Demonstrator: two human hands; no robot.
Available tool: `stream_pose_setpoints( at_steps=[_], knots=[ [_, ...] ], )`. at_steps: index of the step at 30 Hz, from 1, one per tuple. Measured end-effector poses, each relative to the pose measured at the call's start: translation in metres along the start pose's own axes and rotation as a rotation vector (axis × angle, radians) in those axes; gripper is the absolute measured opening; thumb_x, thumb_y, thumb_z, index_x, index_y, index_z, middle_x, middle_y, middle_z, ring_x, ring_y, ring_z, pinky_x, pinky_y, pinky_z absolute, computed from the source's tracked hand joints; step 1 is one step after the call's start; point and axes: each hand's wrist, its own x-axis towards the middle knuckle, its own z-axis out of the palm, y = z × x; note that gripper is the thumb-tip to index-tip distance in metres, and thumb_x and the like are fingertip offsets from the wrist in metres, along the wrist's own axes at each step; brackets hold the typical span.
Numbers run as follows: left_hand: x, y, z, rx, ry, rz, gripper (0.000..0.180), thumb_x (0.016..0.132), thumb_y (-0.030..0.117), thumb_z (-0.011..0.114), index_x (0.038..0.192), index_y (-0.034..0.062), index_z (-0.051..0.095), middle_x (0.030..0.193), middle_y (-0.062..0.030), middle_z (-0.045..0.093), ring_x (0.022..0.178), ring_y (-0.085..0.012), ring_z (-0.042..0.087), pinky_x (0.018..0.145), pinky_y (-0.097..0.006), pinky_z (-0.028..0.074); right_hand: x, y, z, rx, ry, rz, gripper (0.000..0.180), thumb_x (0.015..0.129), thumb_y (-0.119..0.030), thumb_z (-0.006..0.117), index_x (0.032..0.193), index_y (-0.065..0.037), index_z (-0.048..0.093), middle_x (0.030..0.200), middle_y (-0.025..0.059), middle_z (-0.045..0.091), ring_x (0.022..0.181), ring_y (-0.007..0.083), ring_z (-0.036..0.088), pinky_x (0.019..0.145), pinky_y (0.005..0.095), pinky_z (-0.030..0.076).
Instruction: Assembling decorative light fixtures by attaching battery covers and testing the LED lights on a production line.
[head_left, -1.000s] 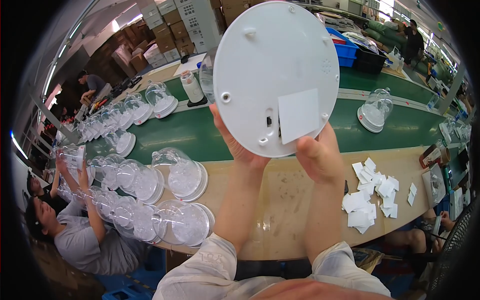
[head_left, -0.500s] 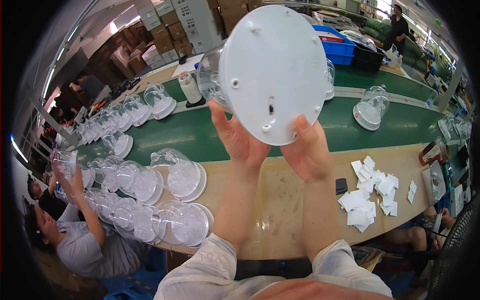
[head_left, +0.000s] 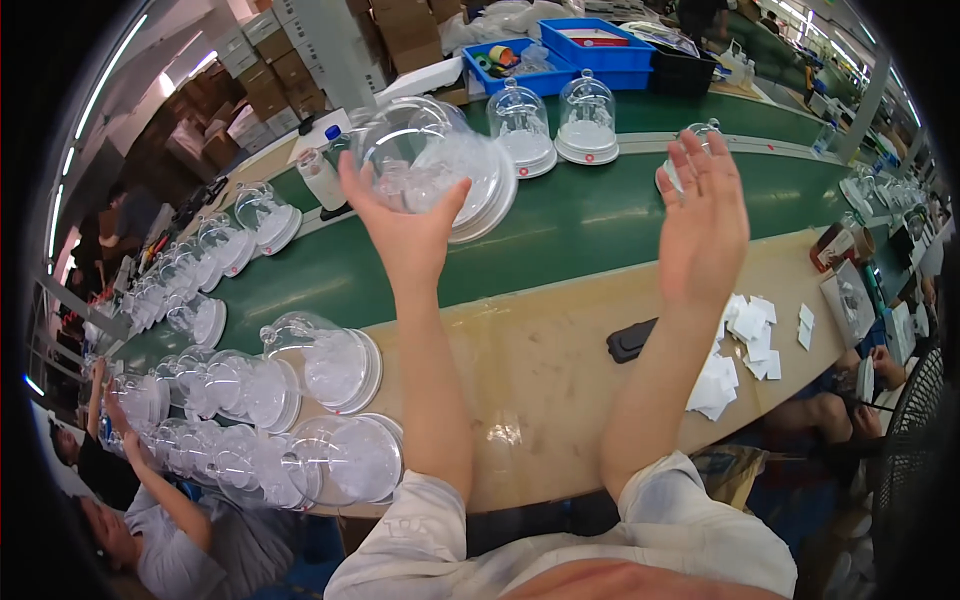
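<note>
My left hand [head_left: 410, 230] grips a clear dome with a round white base [head_left: 478, 185], thumb and fingers spread around the clear cover. The dome lies tilted in the air over the green belt, its base toward the right; a pale shape inside is blurred. My right hand [head_left: 705, 225] is raised to the right with its fingers stretched out, holding nothing I can see. Behind its fingertips, partly hidden, is another clear dome [head_left: 712, 127]; I cannot tell whether they touch. Two more domes [head_left: 588, 125] stand upright on the belt between my hands.
Rows of domes [head_left: 340, 455] lie on the tan table at left, with more along the green belt [head_left: 560, 210]. White cards [head_left: 715, 385] and a black object [head_left: 630, 342] lie at right. Blue bins [head_left: 600, 50] stand behind. A co-worker [head_left: 190, 530] reaches in at left.
The dome has turned from showing its white underside to lying sideways, and moved left in my left hand. My right hand has let go of it and swung right.
</note>
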Motion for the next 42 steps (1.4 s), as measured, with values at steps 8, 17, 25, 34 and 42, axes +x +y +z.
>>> stream_pose_setpoints(
  at_steps=[8, 17, 25, 34, 42],
  knots=[
    [-0.013, -0.1, -0.02, 0.317, 0.099, -0.12, 0.131, 0.057, 0.016, 0.09, 0.15, 0.0021, -0.001, 0.151, -0.027, 0.02, 0.14, -0.0367, 0.027, 0.114, -0.043, 0.026, -0.015, -0.025, 0.007, 0.054, -0.038, -0.092, 0.049, 0.094, -0.023, 0.053, 0.134, 0.004, 0.042, 0.126, 0.0191, 0.053, 0.118, 0.027, 0.049, 0.098, 0.0385, 0.039],
    [-0.022, -0.144, -0.032, 0.447, -0.043, -0.053, 0.135, 0.054, 0.017, 0.092, 0.15, 0.0006, -0.002, 0.151, -0.0265, 0.018, 0.14, -0.0363, 0.024, 0.116, -0.044, 0.022, -0.03, -0.035, -0.001, 0.02, -0.094, -0.072, 0.049, 0.095, -0.027, 0.05, 0.133, 0.003, 0.044, 0.131, 0.0184, 0.05, 0.122, 0.0286, 0.047, 0.104, 0.0426, 0.035],
    [0.012, -0.094, -0.04, 0.072, 0.345, 0.246, 0.041, 0.093, 0.018, 0.064, 0.122, -0.0048, 0.045, 0.117, -0.0167, 0.054, 0.106, -0.0217, 0.055, 0.093, -0.032, 0.045, -0.091, -0.055, -0.087, -0.618, -0.021, -0.179, 0.016, 0.095, -0.008, 0.052, 0.104, 0.002, 0.061, 0.104, 0.0097, 0.063, 0.095, 0.0177, 0.059, 0.088, 0.0308, 0.045],
    [-0.047, -0.103, 0.029, -0.167, -0.116, -0.098, 0.037, 0.101, 0.025, 0.049, 0.076, 0.0008, 0.059, 0.061, 0.0003, 0.049, 0.053, -0.0065, 0.044, 0.048, -0.021, 0.032, -0.188, -0.067, -0.208, -1.563, 0.107, -0.06, 0.034, 0.082, -0.012, 0.071, 0.11, 0.0, 0.058, 0.109, 0.0107, 0.057, 0.103, 0.0232, 0.053, 0.092, 0.033, 0.042],
    [-0.081, -0.1, 0.051, -0.112, -0.308, -0.205, 0.038, 0.101, 0.026, 0.05, 0.073, 0.0018, 0.058, 0.055, 0.0032, 0.043, 0.049, -0.0033, 0.038, 0.046, -0.021, 0.027, -0.192, -0.037, -0.217, -1.781, 0.123, 0.018, 0.066, 0.073, -0.026, 0.077, 0.127, -0.001, 0.047, 0.127, 0.0165, 0.044, 0.118, 0.0359, 0.042, 0.103, 0.0461, 0.03]
  ],
)
